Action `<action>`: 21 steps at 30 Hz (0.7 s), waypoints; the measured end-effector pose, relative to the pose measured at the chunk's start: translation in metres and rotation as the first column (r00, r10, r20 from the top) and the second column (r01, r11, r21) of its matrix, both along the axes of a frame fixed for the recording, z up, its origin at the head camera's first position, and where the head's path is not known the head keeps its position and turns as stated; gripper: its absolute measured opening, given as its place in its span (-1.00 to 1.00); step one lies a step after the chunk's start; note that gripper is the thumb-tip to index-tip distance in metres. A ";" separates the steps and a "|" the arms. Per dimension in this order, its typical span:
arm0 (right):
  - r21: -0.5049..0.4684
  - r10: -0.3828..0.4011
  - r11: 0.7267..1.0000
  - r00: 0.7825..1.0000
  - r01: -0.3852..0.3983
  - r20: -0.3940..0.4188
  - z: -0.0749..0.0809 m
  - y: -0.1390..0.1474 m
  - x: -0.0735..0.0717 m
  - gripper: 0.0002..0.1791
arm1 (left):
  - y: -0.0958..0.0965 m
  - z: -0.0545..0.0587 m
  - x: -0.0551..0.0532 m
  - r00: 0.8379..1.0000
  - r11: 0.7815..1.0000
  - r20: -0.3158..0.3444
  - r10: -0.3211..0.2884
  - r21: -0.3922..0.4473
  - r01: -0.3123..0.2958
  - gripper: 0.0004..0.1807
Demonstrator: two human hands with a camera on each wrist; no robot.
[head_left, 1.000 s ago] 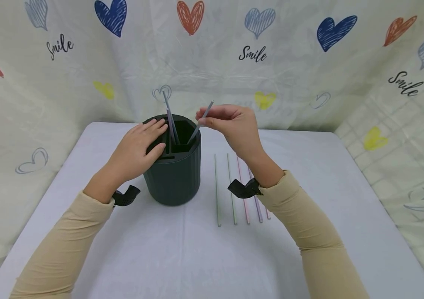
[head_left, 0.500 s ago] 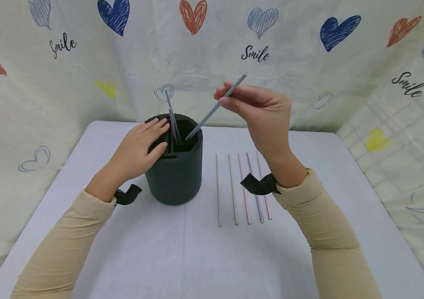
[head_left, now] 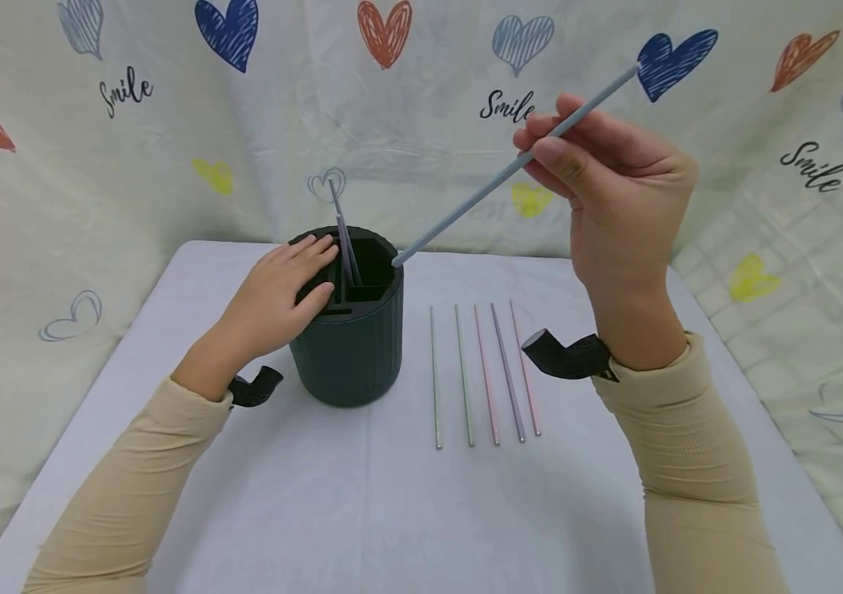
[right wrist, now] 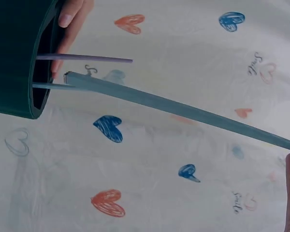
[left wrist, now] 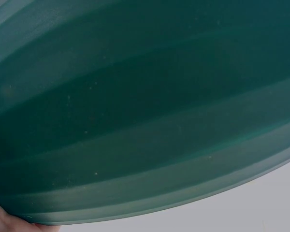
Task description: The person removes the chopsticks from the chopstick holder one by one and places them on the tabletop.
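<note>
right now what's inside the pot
A purple stick and a blue stick lean inside the pot. Their lower ends are hidden, and the left hand covers part of its top, so I can't see beneath it.

heart-printed backdrop [head_left: 436, 132] behind a white-covered table [head_left: 362, 511]

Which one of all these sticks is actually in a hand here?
The light blue stick, pinched at a slant by the right hand. Two other sticks lean in the dark green holder; five more sticks lie on the table.
</note>
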State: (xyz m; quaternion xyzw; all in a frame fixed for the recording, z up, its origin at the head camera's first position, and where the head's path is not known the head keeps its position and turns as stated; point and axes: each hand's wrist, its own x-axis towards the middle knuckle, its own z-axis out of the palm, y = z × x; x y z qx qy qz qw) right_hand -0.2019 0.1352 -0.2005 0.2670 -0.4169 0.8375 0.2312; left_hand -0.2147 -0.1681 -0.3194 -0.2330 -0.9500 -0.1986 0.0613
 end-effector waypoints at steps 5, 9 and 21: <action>-0.037 -0.012 0.999 0.998 0.014 0.063 0.005 0.019 0.001 -0.69 | 0.000 0.000 0.000 1.000 1.000 0.000 0.001 0.000 -0.001 -0.41; -0.004 0.016 1.000 0.988 -0.016 0.153 0.001 0.039 -0.001 -0.68 | 0.001 0.000 0.000 1.000 1.000 0.000 0.000 0.000 0.000 -0.41; 0.267 -0.039 0.959 0.886 -0.097 0.463 -0.042 0.093 -0.032 -0.79 | 0.000 0.000 0.000 1.000 1.000 0.002 -0.002 0.002 0.002 -0.41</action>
